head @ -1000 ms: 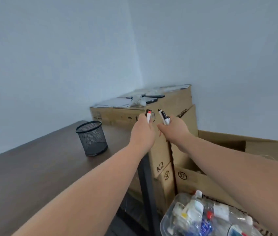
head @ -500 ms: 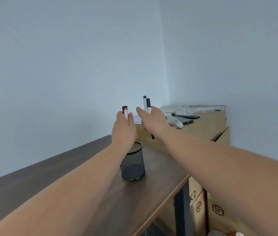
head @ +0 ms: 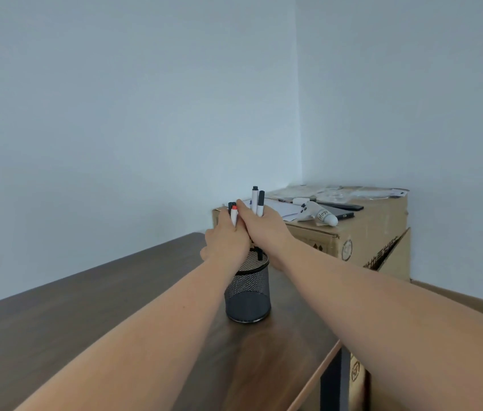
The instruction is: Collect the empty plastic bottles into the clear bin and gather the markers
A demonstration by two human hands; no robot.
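Note:
A black mesh pen cup (head: 248,295) stands on the dark wooden table (head: 92,315). Both hands hover right above its rim, pressed side by side. My left hand (head: 226,241) grips two markers, one red-capped (head: 233,215) and a dark one behind it. My right hand (head: 264,229) grips two white markers with black caps (head: 258,201), and their lower ends point down at the cup's mouth. The clear bin and the bottles are out of view.
A large cardboard box (head: 361,238) stands just past the table's far right corner, with papers, black flat devices and a white controller (head: 316,213) on top. More cardboard boxes (head: 357,378) sit below the table's right edge. Walls close the corner behind.
Both hands have come together and lowered onto the pen cup with their markers. The view has swung left, so the bin with bottles has dropped out of sight.

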